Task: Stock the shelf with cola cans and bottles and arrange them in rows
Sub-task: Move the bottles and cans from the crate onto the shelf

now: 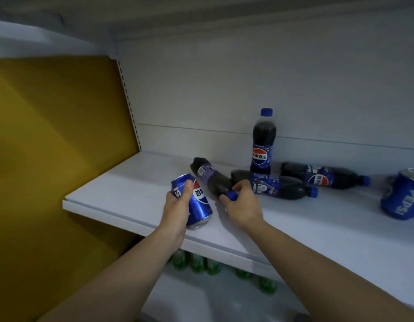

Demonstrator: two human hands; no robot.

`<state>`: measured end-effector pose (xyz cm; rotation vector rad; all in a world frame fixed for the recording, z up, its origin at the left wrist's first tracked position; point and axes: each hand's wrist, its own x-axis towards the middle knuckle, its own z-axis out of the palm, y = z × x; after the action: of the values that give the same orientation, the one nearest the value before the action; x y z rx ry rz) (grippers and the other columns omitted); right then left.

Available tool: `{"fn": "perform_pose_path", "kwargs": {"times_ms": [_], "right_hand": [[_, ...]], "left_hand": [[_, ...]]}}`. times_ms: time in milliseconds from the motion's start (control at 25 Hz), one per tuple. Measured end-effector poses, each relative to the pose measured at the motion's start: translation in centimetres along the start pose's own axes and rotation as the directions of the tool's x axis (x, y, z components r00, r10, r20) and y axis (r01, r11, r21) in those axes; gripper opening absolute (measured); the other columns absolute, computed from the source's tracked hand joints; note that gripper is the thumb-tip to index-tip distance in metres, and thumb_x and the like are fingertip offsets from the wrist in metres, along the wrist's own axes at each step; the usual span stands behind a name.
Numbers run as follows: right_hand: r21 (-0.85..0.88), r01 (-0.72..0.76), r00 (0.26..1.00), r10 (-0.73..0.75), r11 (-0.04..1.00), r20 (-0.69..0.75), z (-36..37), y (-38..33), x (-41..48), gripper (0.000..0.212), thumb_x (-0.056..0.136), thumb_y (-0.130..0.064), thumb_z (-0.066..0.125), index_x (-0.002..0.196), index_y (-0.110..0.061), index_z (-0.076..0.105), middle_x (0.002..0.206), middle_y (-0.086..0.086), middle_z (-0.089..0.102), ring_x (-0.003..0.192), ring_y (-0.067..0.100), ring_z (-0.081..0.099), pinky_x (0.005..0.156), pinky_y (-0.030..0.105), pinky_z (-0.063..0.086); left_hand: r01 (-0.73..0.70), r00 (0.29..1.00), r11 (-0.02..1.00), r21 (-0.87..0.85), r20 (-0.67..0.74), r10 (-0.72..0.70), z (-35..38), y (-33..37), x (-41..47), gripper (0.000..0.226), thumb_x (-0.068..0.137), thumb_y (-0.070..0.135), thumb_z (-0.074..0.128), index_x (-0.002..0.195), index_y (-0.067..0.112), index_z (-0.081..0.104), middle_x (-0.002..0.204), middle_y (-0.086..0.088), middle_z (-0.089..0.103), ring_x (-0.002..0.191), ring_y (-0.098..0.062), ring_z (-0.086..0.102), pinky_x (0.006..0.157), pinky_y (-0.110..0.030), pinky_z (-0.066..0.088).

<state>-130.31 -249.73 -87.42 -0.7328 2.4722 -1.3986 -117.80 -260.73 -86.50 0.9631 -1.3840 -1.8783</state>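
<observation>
On the white shelf, my left hand grips a blue cola can that leans tilted near the front edge. My right hand pinches the blue-capped neck of a cola bottle lying on its side. A second bottle lies just behind my right hand, and a third bottle lies further right. One bottle stands upright against the back wall. Another blue can sits tilted at the far right.
A yellow panel closes off the left side beyond the shelf's end. The shelf above overhangs. Several green bottles stand on the lower shelf beneath my arms.
</observation>
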Motion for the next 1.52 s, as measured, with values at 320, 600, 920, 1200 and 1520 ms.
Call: {"fn": "perform_pose_path", "kwargs": {"times_ms": [320, 600, 920, 1200, 1520], "right_hand": [[0.281, 0.189, 0.965, -0.231, 0.941, 0.127, -2.1, -0.5, -1.4, 0.041, 0.089, -0.014, 0.067, 0.127, -0.024, 0.054, 0.118, -0.004, 0.06, 0.095, 0.005, 0.063, 0.074, 0.011, 0.05], [0.127, 0.219, 0.955, -0.24, 0.967, 0.176, -11.2, 3.9, -4.0, 0.089, 0.076, -0.017, 0.086, 0.146, -0.028, 0.031, 0.129, -0.012, 0.059, 0.117, 0.004, 0.059, 0.1, 0.025, 0.051], [-0.075, 0.032, 0.946, -0.054, 0.997, -0.32, -24.9, 13.1, -8.2, 0.082, 0.075, -0.019, 0.087, 0.139, -0.03, 0.037, 0.13, -0.006, 0.057, 0.115, 0.012, 0.056, 0.094, 0.025, 0.046], [-0.016, -0.143, 0.759, 0.099, 0.99, -0.643, -30.2, 17.8, -8.1, 0.092, 0.073, -0.014, 0.088, 0.145, -0.024, 0.032, 0.134, 0.008, 0.058, 0.115, 0.025, 0.061, 0.094, 0.037, 0.052], [-0.274, -0.044, 0.736, -0.155, 0.961, -0.66, -27.5, 16.6, -10.4, 0.081, 0.081, -0.019, 0.082, 0.148, -0.021, 0.036, 0.141, 0.004, 0.042, 0.126, 0.017, 0.044, 0.094, 0.022, 0.036]], "left_hand": [[-0.164, 0.977, 0.98, 0.117, 0.156, 0.145, 2.6, -0.8, -1.7, 0.036, 0.102, 0.037, 0.054, 0.133, 0.027, 0.038, 0.125, -0.003, 0.062, 0.105, -0.014, 0.064, 0.085, -0.032, 0.052], [-0.15, 0.833, 0.985, 0.08, 0.547, 0.083, 11.6, -3.0, -7.1, 0.058, 0.094, 0.051, 0.041, 0.15, 0.034, 0.037, 0.14, 0.001, 0.058, 0.12, -0.007, 0.059, 0.085, -0.019, 0.053], [-0.631, 0.597, 0.49, 0.602, 0.78, -0.189, 20.8, -7.4, -11.7, 0.066, 0.101, 0.067, 0.026, 0.159, 0.036, 0.018, 0.167, 0.011, 0.02, 0.154, -0.019, 0.016, 0.126, -0.042, 0.014], [-0.789, 0.525, 0.352, 0.503, 0.85, -0.038, 23.2, -9.1, -9.5, 0.054, 0.105, 0.055, 0.031, 0.149, 0.027, 0.045, 0.162, 0.01, 0.034, 0.146, -0.011, 0.033, 0.125, -0.035, 0.015], [-0.607, 0.563, 0.716, 0.345, 0.823, 0.081, 23.5, -9.4, -8.1, 0.07, 0.082, 0.076, 0.04, 0.141, 0.04, 0.048, 0.14, 0.016, 0.054, 0.131, -0.007, 0.049, 0.111, -0.045, 0.044]]}}
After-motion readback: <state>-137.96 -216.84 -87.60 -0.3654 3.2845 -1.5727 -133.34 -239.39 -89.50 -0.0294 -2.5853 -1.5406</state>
